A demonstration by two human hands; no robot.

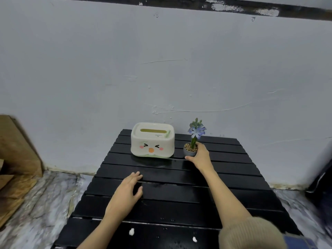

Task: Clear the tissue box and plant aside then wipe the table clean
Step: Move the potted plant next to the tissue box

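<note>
Nearest the camera, at about 6 o'clock on the black slatted table (179,193), two small white crumbs (131,231) lie on the front slats, one toward 7 o'clock and the other toward 5 o'clock, well apart from each other. A tan ribbed sleeve (251,234) fills the 4 o'clock corner of the view.

Just beyond the crumbs, left of the table's middle, the left hand (128,189) rests palm down on the slats, fingers together and extended, thumb spread to the side; it is open and holds nothing.

Farther back, toward 1 o'clock, the right hand (200,156) reaches forward and wraps its thumb and fingers around the small grey pot of the potted plant (191,149), gripping it from the right side. The pot carries pebbles and an upright green stem with blue-violet flowers.

Just beside the plant, at 12 o'clock on the table's far part, stands the cream tissue box (152,140), upright, with a cartoon face on its front and a slot in its lid. Behind it rises a pale scuffed wall (161,60). At 9 o'clock, brown boards (16,150) lean by the wall on a marbled floor (45,203).
</note>
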